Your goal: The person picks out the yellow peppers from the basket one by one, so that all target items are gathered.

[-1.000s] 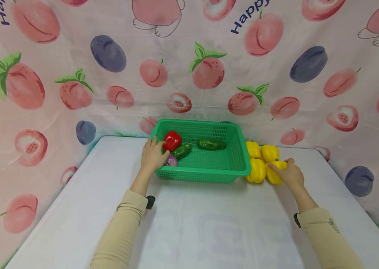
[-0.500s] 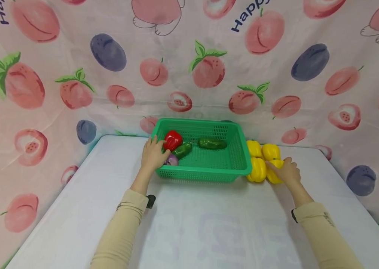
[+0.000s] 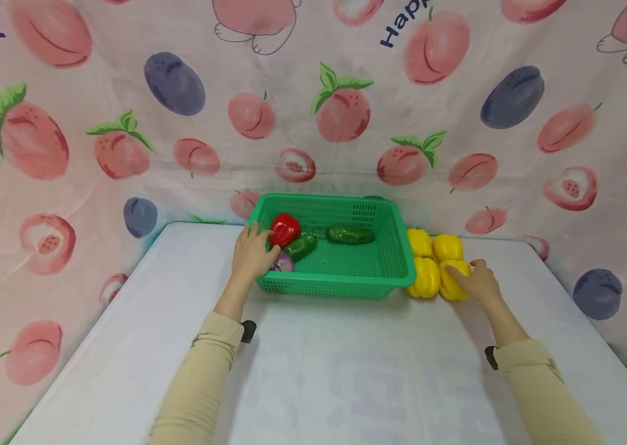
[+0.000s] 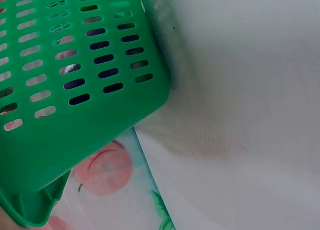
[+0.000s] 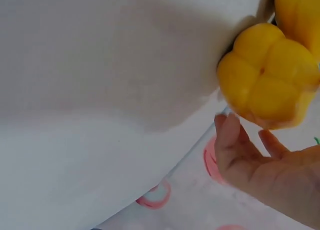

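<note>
In the head view, my left hand (image 3: 250, 252) rests over the left rim of a green plastic basket (image 3: 336, 280). Its thumb reaches inside, near a red bell pepper (image 3: 284, 230). Only a sliver of that hand shows in the left wrist view, by the basket lip (image 4: 30, 212). My right hand (image 3: 483, 281) is beside the nearest right yellow bell pepper (image 3: 454, 281), its thumb over the pepper. In the right wrist view, the right hand's loosely bent fingers (image 5: 232, 140) lie beside the yellow pepper (image 5: 265, 74), with a gap visible at the fingertips.
The basket also holds a dark green pepper (image 3: 350, 234), another green pepper (image 3: 300, 247) and a purple onion-like vegetable (image 3: 282, 262). Other yellow peppers (image 3: 423, 278) cluster against its right side. A fruit-print cloth (image 3: 347, 167) hangs behind the white table (image 3: 347, 358).
The yellow pepper at my right hand has settled from a tilt to a more upright stance. My right fingers have loosened from it. The left hand stays at the basket rim.
</note>
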A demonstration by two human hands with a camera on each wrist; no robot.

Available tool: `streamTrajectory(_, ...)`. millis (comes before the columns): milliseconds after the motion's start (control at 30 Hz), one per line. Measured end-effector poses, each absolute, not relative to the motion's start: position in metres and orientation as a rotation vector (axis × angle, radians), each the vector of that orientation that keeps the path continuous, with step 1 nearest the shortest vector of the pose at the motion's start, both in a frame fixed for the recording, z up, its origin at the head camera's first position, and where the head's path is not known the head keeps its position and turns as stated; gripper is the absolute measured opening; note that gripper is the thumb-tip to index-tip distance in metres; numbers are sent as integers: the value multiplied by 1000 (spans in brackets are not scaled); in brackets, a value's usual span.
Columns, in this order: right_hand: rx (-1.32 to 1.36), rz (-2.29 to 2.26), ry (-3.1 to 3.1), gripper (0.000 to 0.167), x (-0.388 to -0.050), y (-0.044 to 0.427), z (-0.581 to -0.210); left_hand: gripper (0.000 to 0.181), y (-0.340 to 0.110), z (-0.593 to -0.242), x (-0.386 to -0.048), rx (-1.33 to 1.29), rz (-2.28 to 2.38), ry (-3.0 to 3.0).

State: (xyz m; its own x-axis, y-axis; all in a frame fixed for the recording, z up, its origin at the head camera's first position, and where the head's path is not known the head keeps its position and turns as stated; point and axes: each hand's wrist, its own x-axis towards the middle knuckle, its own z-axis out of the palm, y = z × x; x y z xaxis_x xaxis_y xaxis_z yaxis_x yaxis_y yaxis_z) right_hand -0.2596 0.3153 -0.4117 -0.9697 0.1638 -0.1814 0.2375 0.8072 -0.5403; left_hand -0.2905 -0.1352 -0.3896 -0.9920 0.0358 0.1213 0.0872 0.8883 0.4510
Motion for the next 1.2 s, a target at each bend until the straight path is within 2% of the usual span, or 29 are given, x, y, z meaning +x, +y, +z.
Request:
streamTrajectory(433,290,-991,2837,77,-250,319,-410,50,-132,-388,-290,-129,-694,-2949)
streamTrajectory(967,278,-976,2851,79,-257,315,-410,51,-139,-387,-289,-116,-690,-2959)
streamTrajectory(1200,353,-1042,2826,78,-256,314,-412,50,-137,-387,-288,-145,-703,-2946)
